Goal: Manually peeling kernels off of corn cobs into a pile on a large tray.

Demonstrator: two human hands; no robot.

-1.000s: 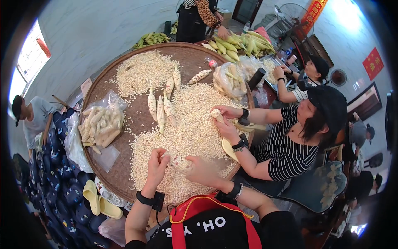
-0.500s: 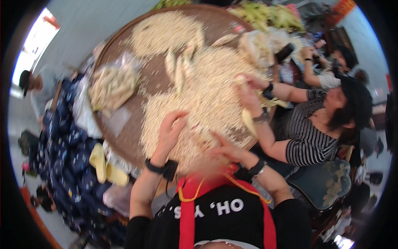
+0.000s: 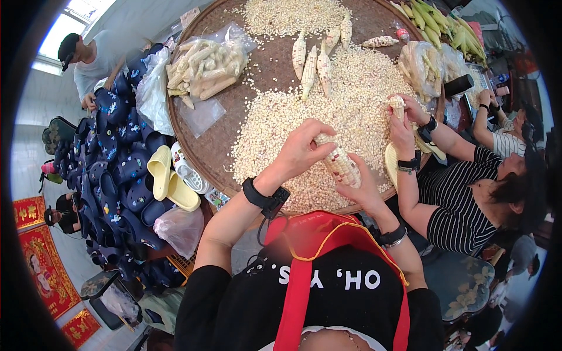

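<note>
An ear of corn (image 3: 341,166), white with dark red kernels, is held tilted over the heap of loose kernels (image 3: 275,128). My left hand (image 3: 301,149) closes on its upper left end, thumb and fingers curled around the tip. Around the lower right end, my right hand (image 3: 364,186) grips it from the side. Loose kernels spread under both hands on a large round brown tray (image 3: 219,126). Farther off, several whole ears (image 3: 324,69) lie on the kernels.
To my right, a co-worker in a striped top holds a cob (image 3: 397,106) over the same tray. A bag of bare cobs (image 3: 213,67) lies at the tray's left. Dark blue clogs (image 3: 120,169) and yellow slippers (image 3: 182,192) are piled beside it. Husked corn (image 3: 430,23) sits at the far right.
Both hands were apart over the kernels, with no ear visible in them; now they hold an ear of corn between them. The view has shifted, so the scene sits differently in the picture.
</note>
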